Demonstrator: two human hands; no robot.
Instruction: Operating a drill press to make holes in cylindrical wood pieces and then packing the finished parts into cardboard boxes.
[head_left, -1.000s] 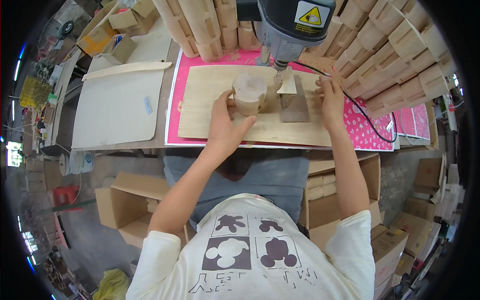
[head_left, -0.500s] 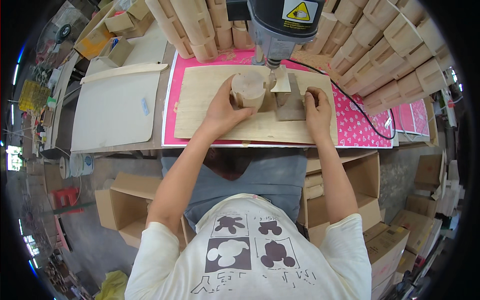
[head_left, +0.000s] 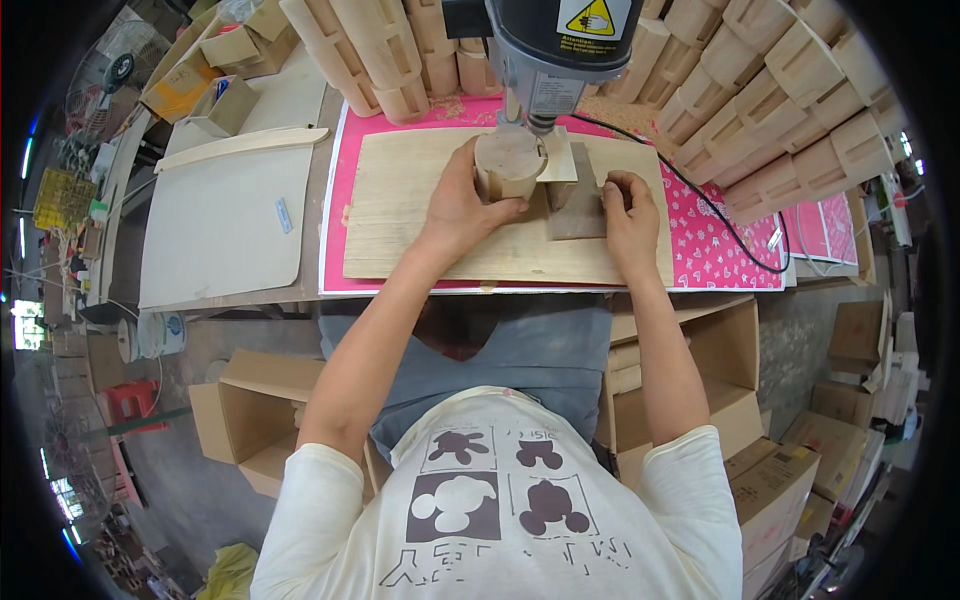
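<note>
The left hand (head_left: 462,205) grips the round wooden block (head_left: 508,166) directly beneath the drill head (head_left: 555,45), while the right hand (head_left: 628,210) clamps the wooden stop (head_left: 578,200) beside it, preventing rotation.

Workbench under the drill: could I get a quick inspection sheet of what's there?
Surface: wooden board on a pink patterned mat.
Job's things: round wooden piece under the drill press; wooden block jig beside it.
Clutter: stacked wooden pieces behind; pale panel at left.
Hands: left hand grips the round piece; right hand rests on the jig.
Cables: black cord across the mat.
Surroundings: cardboard boxes on the floor.
</note>
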